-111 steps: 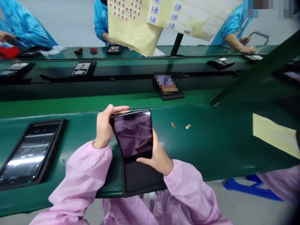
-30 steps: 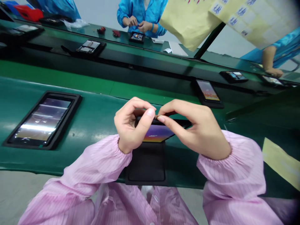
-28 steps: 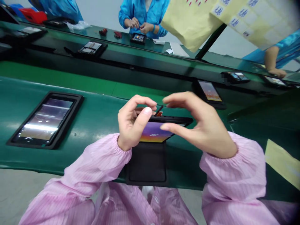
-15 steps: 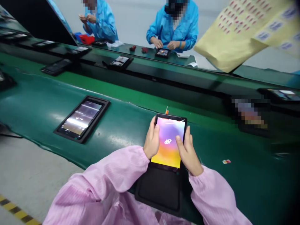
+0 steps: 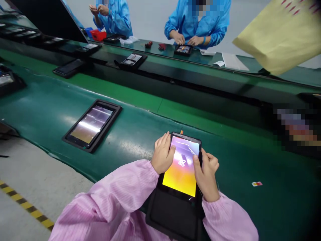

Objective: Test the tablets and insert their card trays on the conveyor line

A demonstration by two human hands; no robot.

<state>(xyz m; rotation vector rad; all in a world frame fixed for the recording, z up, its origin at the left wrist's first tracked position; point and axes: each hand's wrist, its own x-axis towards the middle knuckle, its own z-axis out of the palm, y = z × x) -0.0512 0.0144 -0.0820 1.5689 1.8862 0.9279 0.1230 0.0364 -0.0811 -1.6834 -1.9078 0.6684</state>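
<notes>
A tablet (image 5: pixel 179 174) with a lit purple-to-yellow screen and a white mark lies between my hands, its top edge tilted away from me. My left hand (image 5: pixel 163 154) grips its left edge, thumb over the bezel. On the opposite edge, my right hand (image 5: pixel 207 172) holds it with the thumb on the screen's border and the fingers curled behind. Below the tablet sits a black foam tray (image 5: pixel 174 214), partly covered by it. A small orange tab (image 5: pixel 182 132) shows just beyond the tablet's top edge.
Another tablet (image 5: pixel 92 125) rests in a black tray on the green bench to the left. A small red-and-white card (image 5: pixel 257 184) lies at right. Several devices in trays line the conveyor behind. Two people in blue work across it. A yellow sheet (image 5: pixel 273 36) hangs at upper right.
The camera view has shifted, so the scene sits further right. Both hands keep hold of the tablet, which appears lower and more tilted. The right fingers have curled more around its edge.
</notes>
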